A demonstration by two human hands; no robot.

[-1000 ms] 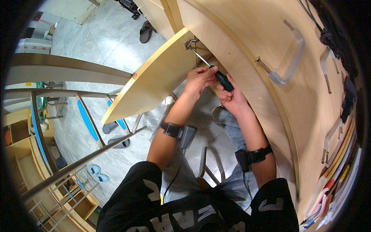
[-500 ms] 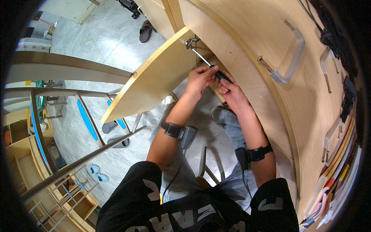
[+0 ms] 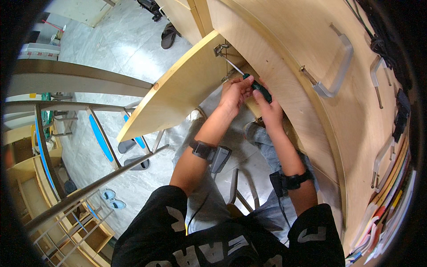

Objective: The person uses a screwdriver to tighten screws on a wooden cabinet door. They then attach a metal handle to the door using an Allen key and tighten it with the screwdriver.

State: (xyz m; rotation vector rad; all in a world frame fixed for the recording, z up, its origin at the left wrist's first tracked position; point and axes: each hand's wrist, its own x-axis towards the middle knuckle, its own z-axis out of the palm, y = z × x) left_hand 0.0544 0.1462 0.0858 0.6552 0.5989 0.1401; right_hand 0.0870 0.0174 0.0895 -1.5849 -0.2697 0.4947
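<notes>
1. Screwdriver (image 3: 258, 89), green-and-black handled, sits gripped in the right hand (image 3: 268, 109), fingers closed around the handle.
2. Left hand (image 3: 235, 93) curls shut against the handle's front end, just beside the right hand.
3. Shaft runs up and away from both hands to a metal hinge (image 3: 220, 48).
4. Hinge sits on the open door (image 3: 178, 93), left of the hands; cabinet (image 3: 289, 53) stands to their right.

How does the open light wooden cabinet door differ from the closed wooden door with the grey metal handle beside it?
The open light wooden cabinet door swings outward over the floor; the closed wooden door lies flat in the cabinet front. The closed door shows a grey metal handle; no handle shows on the open door. The open door's metal hinge is exposed, with the green-handled screwdriver held by the left hand and right hand pointing at it. Both are pale wood.
</notes>
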